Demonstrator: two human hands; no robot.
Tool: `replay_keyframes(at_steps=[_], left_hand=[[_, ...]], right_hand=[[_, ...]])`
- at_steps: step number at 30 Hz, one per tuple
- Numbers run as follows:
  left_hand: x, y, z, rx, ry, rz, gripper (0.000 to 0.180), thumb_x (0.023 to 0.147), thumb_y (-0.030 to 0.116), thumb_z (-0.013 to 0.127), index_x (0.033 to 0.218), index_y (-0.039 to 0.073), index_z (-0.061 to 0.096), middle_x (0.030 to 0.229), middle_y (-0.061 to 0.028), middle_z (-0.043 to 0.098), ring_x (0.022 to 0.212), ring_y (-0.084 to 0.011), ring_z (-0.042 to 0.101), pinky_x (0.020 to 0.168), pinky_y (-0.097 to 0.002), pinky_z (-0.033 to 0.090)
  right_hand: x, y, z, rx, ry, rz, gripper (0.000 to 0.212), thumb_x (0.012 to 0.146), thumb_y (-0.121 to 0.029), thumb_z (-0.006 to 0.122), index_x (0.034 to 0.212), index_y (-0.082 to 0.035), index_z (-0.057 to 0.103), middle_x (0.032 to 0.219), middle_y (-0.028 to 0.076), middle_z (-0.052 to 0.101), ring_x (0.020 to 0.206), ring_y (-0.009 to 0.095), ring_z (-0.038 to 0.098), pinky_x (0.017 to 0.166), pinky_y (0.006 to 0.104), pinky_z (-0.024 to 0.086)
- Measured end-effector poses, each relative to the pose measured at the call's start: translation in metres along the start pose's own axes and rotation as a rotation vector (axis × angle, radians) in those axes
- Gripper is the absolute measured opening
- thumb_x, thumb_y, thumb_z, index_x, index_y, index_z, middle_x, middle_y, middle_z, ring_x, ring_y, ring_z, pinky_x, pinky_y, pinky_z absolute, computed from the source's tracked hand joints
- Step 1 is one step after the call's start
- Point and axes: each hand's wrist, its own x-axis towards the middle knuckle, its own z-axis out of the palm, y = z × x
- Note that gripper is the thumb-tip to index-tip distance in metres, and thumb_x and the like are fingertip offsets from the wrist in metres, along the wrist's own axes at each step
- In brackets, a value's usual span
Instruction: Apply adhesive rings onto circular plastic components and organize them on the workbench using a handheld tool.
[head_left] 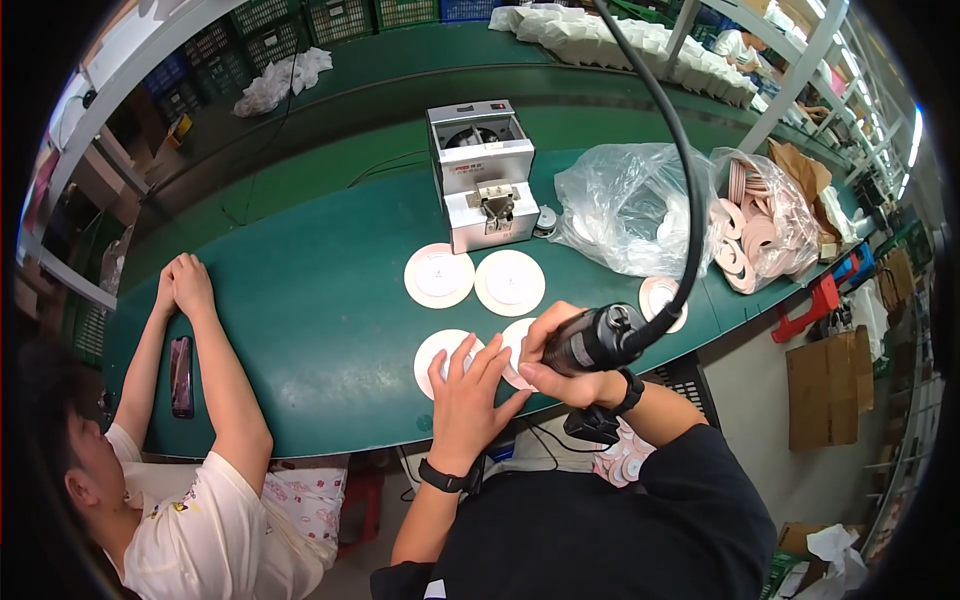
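My right hand [572,365] grips a black electric screwdriver [585,345] with a thick cable [690,180] rising from its end. The tool's tip is hidden beneath my hand, above a round pale disc [513,345]. Fingers spread, my left hand [468,385] lies partly over another white disc with a pinkish rim [428,365] and reaches the edge of the one beside it. Just beyond sit two more such discs, a left one [439,276] and a right one [510,283], each with a smaller white round piece in its centre.
A silver screw feeder [485,190] stands behind the discs. Right of it lie a clear bag [620,240] and a bag of pinkish rings [765,235]. Another disc [655,295] lies near the cable. At left, a person rests clasped hands [187,283] beside a phone [181,378].
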Motion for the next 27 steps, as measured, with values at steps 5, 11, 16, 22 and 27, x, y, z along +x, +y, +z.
replay_keyframes(at_steps=[5,11,16,22,27], left_hand=[[0.002,0.001,0.001,-0.003,0.013,0.0,0.061,0.081,0.037,0.086,0.134,0.012,0.068,0.148,-0.0026,0.061,0.141,-0.0327,0.05,0.117,-0.0585,0.03],[0.0,-0.001,0.0,0.001,0.012,-0.003,0.061,0.082,0.037,0.086,0.134,0.012,0.067,0.148,-0.0027,0.061,0.141,-0.0329,0.051,0.117,-0.058,0.031],[0.002,0.0,0.001,0.014,-0.009,0.004,0.058,0.083,0.038,0.084,0.134,0.015,0.068,0.147,-0.0033,0.061,0.141,-0.0333,0.051,0.117,-0.0579,0.03],[0.001,0.003,0.0,0.02,0.004,0.004,0.051,0.082,0.04,0.084,0.127,0.018,0.073,0.146,-0.0032,0.063,0.14,-0.0338,0.051,0.117,-0.0578,0.029],[-0.001,0.002,0.0,0.015,0.0,0.009,0.051,0.082,0.04,0.084,0.126,0.018,0.074,0.146,-0.0036,0.063,0.14,-0.0341,0.051,0.117,-0.058,0.03]], right_hand=[[0.003,0.01,-0.009,-0.015,0.025,0.021,0.028,0.088,0.005,0.076,0.103,-0.003,0.054,0.083,0.006,0.063,0.073,0.012,0.06,0.069,0.0271,0.049],[0.012,0.003,-0.009,-0.029,-0.016,0.031,0.028,0.087,0.004,0.077,0.102,-0.003,0.055,0.084,0.006,0.064,0.073,0.012,0.061,0.069,0.0269,0.049],[0.055,-0.013,-0.017,-0.051,-0.044,0.007,0.028,0.087,0.004,0.076,0.103,-0.004,0.055,0.083,0.007,0.065,0.067,0.013,0.062,0.066,0.0283,0.052],[0.165,-0.018,-0.046,0.112,0.201,-0.164,0.022,0.09,0.002,0.07,0.105,-0.003,0.054,0.071,0.006,0.058,0.054,0.015,0.058,0.053,0.0322,0.049],[0.203,-0.002,-0.057,0.006,0.278,-0.171,0.024,0.088,0.003,0.07,0.106,-0.002,0.054,0.065,0.005,0.055,0.05,0.015,0.053,0.052,0.033,0.047]])
